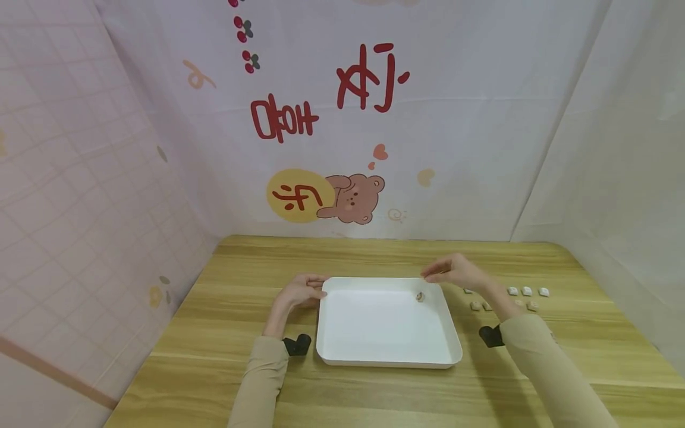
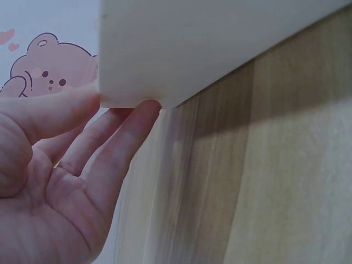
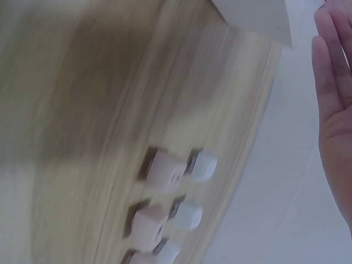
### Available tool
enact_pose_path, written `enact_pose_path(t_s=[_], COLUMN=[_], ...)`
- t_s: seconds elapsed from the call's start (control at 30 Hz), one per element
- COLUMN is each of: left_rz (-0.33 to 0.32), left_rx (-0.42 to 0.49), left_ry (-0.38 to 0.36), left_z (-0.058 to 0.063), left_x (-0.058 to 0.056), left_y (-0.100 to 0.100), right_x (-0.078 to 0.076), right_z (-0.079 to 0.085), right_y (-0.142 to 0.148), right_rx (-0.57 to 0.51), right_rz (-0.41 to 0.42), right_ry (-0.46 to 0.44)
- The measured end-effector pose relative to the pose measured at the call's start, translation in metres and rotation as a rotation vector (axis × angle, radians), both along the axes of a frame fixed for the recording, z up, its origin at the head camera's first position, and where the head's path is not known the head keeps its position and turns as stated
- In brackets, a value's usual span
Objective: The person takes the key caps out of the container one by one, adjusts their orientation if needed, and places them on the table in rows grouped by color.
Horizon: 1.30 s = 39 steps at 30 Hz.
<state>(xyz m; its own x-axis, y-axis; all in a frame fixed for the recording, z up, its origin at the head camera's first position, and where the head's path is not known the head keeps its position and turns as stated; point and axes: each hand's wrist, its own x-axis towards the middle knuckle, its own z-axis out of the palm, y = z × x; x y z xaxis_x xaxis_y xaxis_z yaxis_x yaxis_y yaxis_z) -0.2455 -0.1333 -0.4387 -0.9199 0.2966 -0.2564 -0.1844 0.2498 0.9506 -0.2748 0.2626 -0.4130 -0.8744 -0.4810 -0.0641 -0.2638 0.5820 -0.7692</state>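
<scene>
A shallow white rectangular tray (image 1: 385, 327) sits on the table in front of the person. My left hand (image 1: 302, 291) grips its back left corner; in the left wrist view, the thumb lies against the side of the tray (image 2: 165, 49) and the fingertips reach under its lower edge. My right hand (image 1: 455, 271) is over the back right corner, fingertips close to the rim. Its fingers look straight in the right wrist view, beside the tray's corner (image 3: 258, 19). One small whitish and brown piece (image 1: 420, 296) lies inside the tray, near that corner.
Right of the tray, partly behind the right forearm, small blocks like keycaps stand in two rows, white (image 1: 527, 291) at the back and beige (image 1: 532, 306) in front. The wooden table (image 1: 214, 356) meets a printed curtain (image 1: 455, 148) at its far edge.
</scene>
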Motion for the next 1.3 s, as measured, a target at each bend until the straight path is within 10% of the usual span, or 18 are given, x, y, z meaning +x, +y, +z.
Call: enact_pose_path(t_s=[0.37,0.83,1.3], left_rz=[0.002,-0.01,0.0], left_rx=[-0.015,0.017,-0.017], left_ry=[0.001,-0.013,0.016], left_z=[-0.001,0.0,-0.002], left_x=[-0.001,-0.001,-0.001], left_y=[0.0,0.0,0.001], right_x=[-0.007,-0.007,-0.002], right_z=[-0.013,-0.015,-0.013], right_y=[-0.022,-0.029,-0.02], right_rx=[0.006,0.287,0.103], right_rz=[0.144,0.241,0.203], right_ry=[0.005,0.166,0.129])
